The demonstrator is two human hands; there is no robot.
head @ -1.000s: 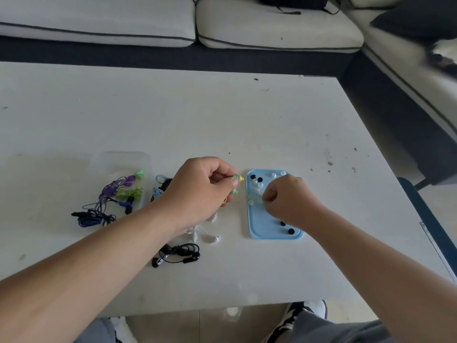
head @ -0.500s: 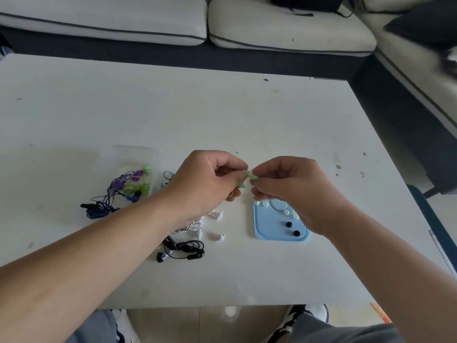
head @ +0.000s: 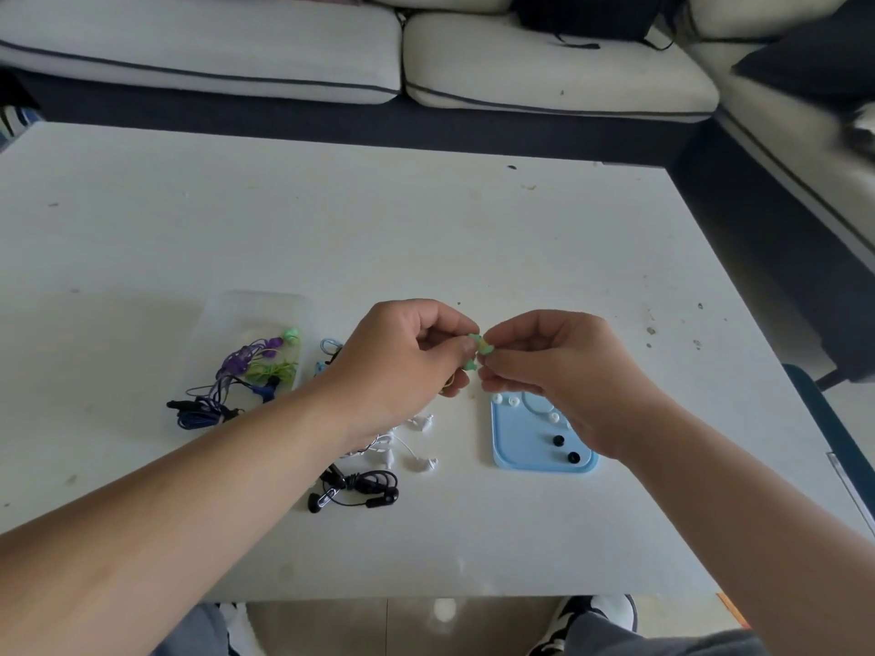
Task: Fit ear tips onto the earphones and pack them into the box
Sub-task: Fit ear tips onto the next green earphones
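A tiny green earphone [head: 474, 339], light and probably slippery, hangs just above the counter [head: 426, 239] near its front edge, pinched in the left grip [head: 407, 352], while the right grip [head: 558, 366] pinches a soft ear tip [head: 486, 349], best held by its rim.

A single wide-angle view, worn on the person's head, looks forward and down across the white table [head: 426, 239]. It sits close. The forearms enter from 7 and 5 o'clock and fill the lower corners, and the left hand [head: 402, 357] and right hand [head: 558, 371] meet on a green earphone [head: 476, 348] just below frame centre. The sofa [head: 213, 54] runs along 12 o'clock beyond the table's far edge (straight lines bow toward the borders). A shoe [head: 592, 617] shows near 6 o'clock, below the near edge.
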